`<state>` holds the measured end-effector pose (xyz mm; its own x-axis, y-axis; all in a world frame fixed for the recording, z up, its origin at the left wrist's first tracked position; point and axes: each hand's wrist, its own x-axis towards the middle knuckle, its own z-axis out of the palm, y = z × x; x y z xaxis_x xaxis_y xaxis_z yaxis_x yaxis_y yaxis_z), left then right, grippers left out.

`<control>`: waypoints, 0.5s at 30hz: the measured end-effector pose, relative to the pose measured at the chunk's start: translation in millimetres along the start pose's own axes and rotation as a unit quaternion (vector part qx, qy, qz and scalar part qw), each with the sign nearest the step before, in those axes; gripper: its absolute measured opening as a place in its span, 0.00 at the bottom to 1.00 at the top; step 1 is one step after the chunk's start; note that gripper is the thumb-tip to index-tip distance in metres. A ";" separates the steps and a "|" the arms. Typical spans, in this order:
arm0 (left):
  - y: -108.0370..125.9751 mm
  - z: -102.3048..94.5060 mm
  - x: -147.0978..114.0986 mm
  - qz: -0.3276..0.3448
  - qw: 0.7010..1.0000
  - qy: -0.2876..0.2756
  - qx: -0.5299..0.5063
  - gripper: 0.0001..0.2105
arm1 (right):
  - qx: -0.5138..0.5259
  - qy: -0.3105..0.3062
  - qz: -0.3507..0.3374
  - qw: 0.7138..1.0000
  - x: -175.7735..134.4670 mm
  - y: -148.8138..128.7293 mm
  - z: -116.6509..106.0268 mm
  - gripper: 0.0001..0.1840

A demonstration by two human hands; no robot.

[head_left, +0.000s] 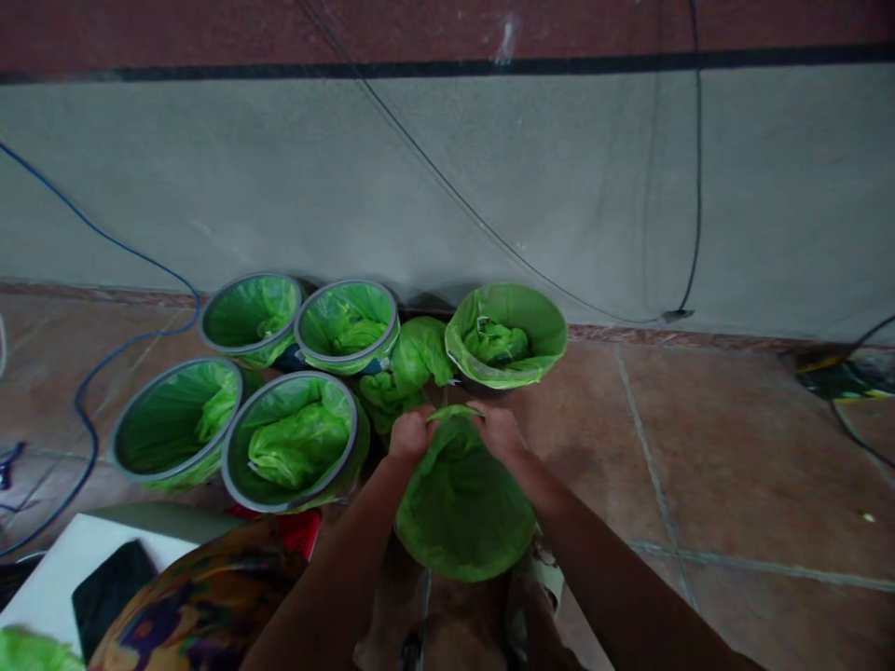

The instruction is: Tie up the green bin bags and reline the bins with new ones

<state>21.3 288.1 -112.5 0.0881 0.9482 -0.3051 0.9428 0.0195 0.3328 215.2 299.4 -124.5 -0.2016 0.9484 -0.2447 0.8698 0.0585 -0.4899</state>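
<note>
My left hand [411,433] and my right hand [500,429] are both closed on the far edge of a green plastic bag [465,513]. The bag hangs with its mouth towards me, low in front of my body. Whether a bin stands inside or under it, I cannot tell. Just beyond my hands, a bin lined with a green bag [545,345] stands by the wall, its liner folded over the rim. Loose crumpled green bags [419,354] lie to its left.
Several grey-rimmed bins [230,475] with green liners are grouped on the left. A blue cable [88,373] crosses the floor there. At the lower left a dark flat object [112,592] lies on a white surface [42,596]. Black cables [697,186] run along the wall [559,186].
</note>
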 end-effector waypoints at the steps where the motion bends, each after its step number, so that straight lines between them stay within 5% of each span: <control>1: -1.2 0.3 -0.5 -0.008 1.000 -0.010 0.015 0.14 | -0.018 -0.009 0.014 1.000 -1.5 0.0 -1.7 0.20; 8: -4.4 -1.8 -6.0 -0.056 0.994 -0.082 0.038 0.17 | -0.086 -0.070 0.065 0.992 -12.7 0.0 -11.1 0.24; 11: -5.2 -6.3 -8.3 -0.040 0.997 -0.062 0.018 0.29 | -0.055 -0.025 0.054 0.997 -10.3 -4.6 -16.7 0.30; 15: -7.9 -11.7 -11.2 -0.046 0.998 -0.026 -0.033 0.35 | -0.018 0.002 -0.022 1.000 4.7 -20.8 -21.9 0.22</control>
<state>9.1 281.0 -101.2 0.0203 0.9239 -0.3822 0.9248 0.1279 0.3584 206.1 309.4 -97.1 -0.2377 0.9460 -0.2206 0.8758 0.1104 -0.4699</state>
